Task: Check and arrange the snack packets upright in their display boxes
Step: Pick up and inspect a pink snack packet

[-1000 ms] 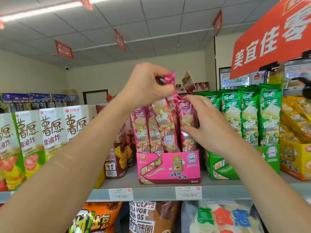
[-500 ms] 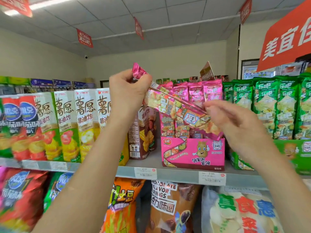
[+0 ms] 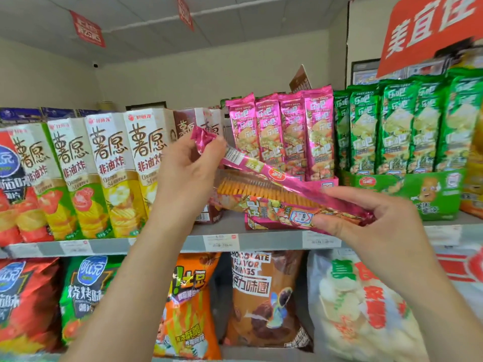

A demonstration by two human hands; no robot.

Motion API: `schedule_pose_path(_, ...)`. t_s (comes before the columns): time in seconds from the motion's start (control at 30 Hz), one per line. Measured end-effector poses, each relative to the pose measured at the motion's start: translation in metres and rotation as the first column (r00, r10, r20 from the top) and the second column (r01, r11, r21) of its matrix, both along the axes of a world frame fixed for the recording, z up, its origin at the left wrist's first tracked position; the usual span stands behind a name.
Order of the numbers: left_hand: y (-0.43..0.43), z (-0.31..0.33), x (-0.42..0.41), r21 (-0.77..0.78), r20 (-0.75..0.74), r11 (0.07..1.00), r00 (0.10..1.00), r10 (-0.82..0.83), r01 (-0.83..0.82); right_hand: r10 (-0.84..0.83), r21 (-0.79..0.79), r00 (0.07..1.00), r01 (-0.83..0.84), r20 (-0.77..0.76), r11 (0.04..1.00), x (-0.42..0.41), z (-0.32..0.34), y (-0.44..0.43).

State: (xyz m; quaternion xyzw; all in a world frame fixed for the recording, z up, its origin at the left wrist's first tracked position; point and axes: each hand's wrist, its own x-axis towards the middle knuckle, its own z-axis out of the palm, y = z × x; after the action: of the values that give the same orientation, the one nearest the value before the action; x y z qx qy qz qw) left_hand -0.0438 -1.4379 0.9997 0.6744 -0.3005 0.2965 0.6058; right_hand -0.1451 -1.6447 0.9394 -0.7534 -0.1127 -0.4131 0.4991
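Head view. The left hand (image 3: pixel 188 173) is raised in front of the shelf (image 3: pixel 162 245). Its fingers (image 3: pixel 217 146) and thumb are closed together and pinch the crumpled, crimped end of a pink snack packet (image 3: pixel 277 175). The right hand (image 3: pixel 379 226) grips the opposite end of the same packet: the index finger lies along the upper edge, the thumb presses against the lower face, and the remaining fingers curl behind it. Both hands are clamped on the packet, and neither touches anything else.

The pink snack packet is held clear of the shelf, in front of the pink display box (image 3: pixel 325 183), and hides most of the box front. Its long axis runs diagonally, with the pinched end at upper left and the right-hand end at lower right. A barcode panel and a clear window showing a row of orange crackers face the camera.

Four upright pink packets (image 3: pixel 279 131) stand side by side in the pink display box. Just to the right, green packets (image 3: pixel 407 126) stand upright in a green display box (image 3: pixel 418 194).
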Motion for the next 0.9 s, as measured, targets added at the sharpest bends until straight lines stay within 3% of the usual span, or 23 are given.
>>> schedule_pose_path(0.23,0.000,-0.025,-0.019,0.032,-0.127,0.987,0.980,-0.154,0.159,-0.074,0.068,0.997,0.076,-0.022,0.995,-0.041,-0.019,-0.013)
schedule_pose_path(0.5,-0.023,-0.092,-0.058,0.127,-0.177,0.887,0.890,-0.421,0.445,-0.206,0.005,0.973,0.208,-0.106,0.978,-0.114,-0.043,-0.049)
schedule_pose_path(0.57,-0.032,-0.104,-0.072,0.216,-0.182,0.845,0.871,-0.457,0.488,-0.225,0.006,0.961,0.229,-0.160,0.973,-0.134,-0.053,-0.060)
schedule_pose_path(0.67,-0.049,-0.119,-0.097,0.274,-0.237,0.723,0.773,-0.588,0.634,-0.280,0.018,0.936,0.290,-0.215,0.957,-0.166,-0.066,-0.078)
schedule_pose_path(0.8,-0.081,-0.142,-0.133,0.311,-0.252,0.791,0.848,-0.466,0.527,-0.209,0.065,0.943,0.233,-0.260,0.970,-0.209,-0.085,-0.099)
schedule_pose_path(0.9,-0.103,-0.167,-0.162,0.247,-0.315,0.808,0.833,-0.455,0.535,-0.067,0.158,0.948,0.122,-0.311,0.980,-0.241,-0.104,-0.121)
